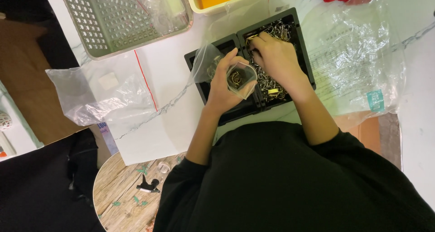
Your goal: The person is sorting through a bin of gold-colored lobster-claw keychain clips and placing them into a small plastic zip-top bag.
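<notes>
So from my feed looking down: my left hand is curled around a small clear plastic bag, holding it open-side up right over the black divided tray. There are a few gold-coloured clips sitting in the bottom of the bag. My right hand is down in the right compartment of the tray, fingers bunched and pinched into the pile of metal clips. It looks closed on something, but I honestly can't tell what's between the fingertips. The left compartment sits mostly under the bag and my left hand.

The tray is on the white worktop. To its left lies a bigger clear zip bag with a red strip, and beyond that a grey perforated basket. A large crinkled plastic sheet is spread to the right of the tray, touching its edge.
</notes>
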